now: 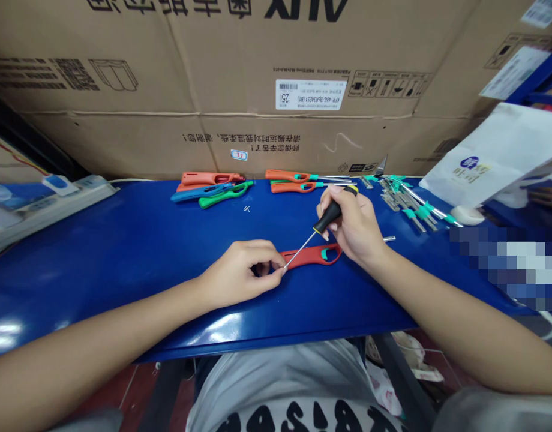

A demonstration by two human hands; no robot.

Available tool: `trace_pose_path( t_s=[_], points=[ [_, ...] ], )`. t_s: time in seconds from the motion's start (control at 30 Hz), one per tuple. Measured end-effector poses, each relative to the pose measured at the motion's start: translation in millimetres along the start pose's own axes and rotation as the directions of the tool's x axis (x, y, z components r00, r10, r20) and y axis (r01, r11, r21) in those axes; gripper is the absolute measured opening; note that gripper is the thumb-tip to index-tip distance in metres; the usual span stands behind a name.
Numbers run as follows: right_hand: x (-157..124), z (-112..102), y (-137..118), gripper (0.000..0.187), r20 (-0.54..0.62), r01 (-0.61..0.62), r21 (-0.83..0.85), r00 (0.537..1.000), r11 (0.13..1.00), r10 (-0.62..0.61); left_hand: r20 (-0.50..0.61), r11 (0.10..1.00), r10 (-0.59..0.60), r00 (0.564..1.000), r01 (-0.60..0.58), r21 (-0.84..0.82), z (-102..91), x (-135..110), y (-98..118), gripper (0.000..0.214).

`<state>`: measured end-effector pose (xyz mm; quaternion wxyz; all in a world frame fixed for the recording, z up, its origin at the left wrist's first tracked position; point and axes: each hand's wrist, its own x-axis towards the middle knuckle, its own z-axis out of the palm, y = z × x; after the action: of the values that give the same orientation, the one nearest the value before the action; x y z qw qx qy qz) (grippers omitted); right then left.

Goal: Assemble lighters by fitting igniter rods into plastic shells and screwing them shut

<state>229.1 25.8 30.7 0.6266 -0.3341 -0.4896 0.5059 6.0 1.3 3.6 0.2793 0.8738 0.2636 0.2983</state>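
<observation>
My right hand is wrapped round the black and yellow handle of a screwdriver. Its thin shaft slants down to the left, and the tip reaches the fingertips of my left hand. There the left thumb and forefinger are pinched together around something small and shiny, too small to name. Beside them, flat on the blue table, is a red-orange gas lighter with a teal trigger. Its left end lies by my left fingertips. Past my right wrist a metal tube end shows; the part between is hidden by the hand.
Orange, blue and green lighter bodies lie at the back; two orange lighters with metal tubes lie right of them. A pile of metal tubes with teal parts is at back right. Tiny screws, a power strip and a cardboard wall surround them.
</observation>
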Motion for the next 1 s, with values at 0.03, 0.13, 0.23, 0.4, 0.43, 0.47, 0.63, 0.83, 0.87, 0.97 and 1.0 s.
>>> trace_pose_path(
  t_s=[0.03,0.13,0.23,0.4,0.43,0.47,0.63,0.83,0.87,0.97,1.0],
  points=[
    [-0.3,-0.1,0.2,0.039,0.0,0.006,-0.005,1.0,1.0,-0.006,-0.003,1.0,-0.002,1.0,0.002,-0.001,0.0,0.2,0.2,0.011],
    [-1.2,-0.5,0.8,0.039,-0.014,0.038,-0.015,0.999,0.999,-0.038,-0.01,1.0,-0.012,1.0,0.012,-0.006,0.4,0.8,0.9,0.011],
    [-1.4,-0.6,0.5,0.04,-0.03,0.066,-0.03,0.997,0.997,-0.067,-0.026,0.999,-0.032,0.999,0.031,-0.019,1.1,1.5,1.8,0.01],
    [-1.0,-0.4,-0.4,0.043,-0.043,0.073,-0.063,0.996,0.995,-0.075,-0.046,0.994,-0.082,0.996,0.078,-0.072,1.9,2.5,2.1,0.011],
    [-1.0,-0.5,-0.2,0.043,-0.043,0.073,-0.068,0.996,0.995,-0.076,-0.05,0.993,-0.094,0.994,0.089,-0.082,2.1,2.6,1.9,0.011],
    [-1.1,-0.6,0.1,0.042,-0.041,0.077,-0.071,0.996,0.995,-0.08,-0.054,0.991,-0.106,0.993,0.1,-0.092,2.3,2.8,1.7,0.012],
    [-2.4,-1.5,0.6,0.039,-0.032,0.106,-0.056,0.994,0.993,-0.108,-0.058,0.984,-0.138,0.989,0.13,-0.125,2.9,3.5,1.3,0.013],
    [-6.0,-3.4,-3.9,0.032,0.118,0.089,-0.017,0.989,0.996,-0.087,-0.043,0.974,-0.163,0.986,0.154,-0.163,4.2,3.4,0.2,0.015],
    [-6.6,-3.7,-5.1,0.031,0.161,0.066,-0.013,0.985,0.998,-0.063,-0.038,0.974,-0.163,0.986,0.155,-0.165,4.7,3.3,-0.1,0.015],
    [-8.1,-3.5,-9.2,0.032,0.289,0.006,-0.026,0.957,1.0,0.002,-0.017,0.975,-0.155,0.988,0.15,-0.162,6.2,3.2,-0.8,0.015],
    [-8.6,-3.1,-10.4,0.031,0.316,0.001,-0.038,0.949,0.999,0.011,-0.013,0.977,-0.148,0.989,0.144,-0.16,6.5,3.3,-0.8,0.014]
  ],
)
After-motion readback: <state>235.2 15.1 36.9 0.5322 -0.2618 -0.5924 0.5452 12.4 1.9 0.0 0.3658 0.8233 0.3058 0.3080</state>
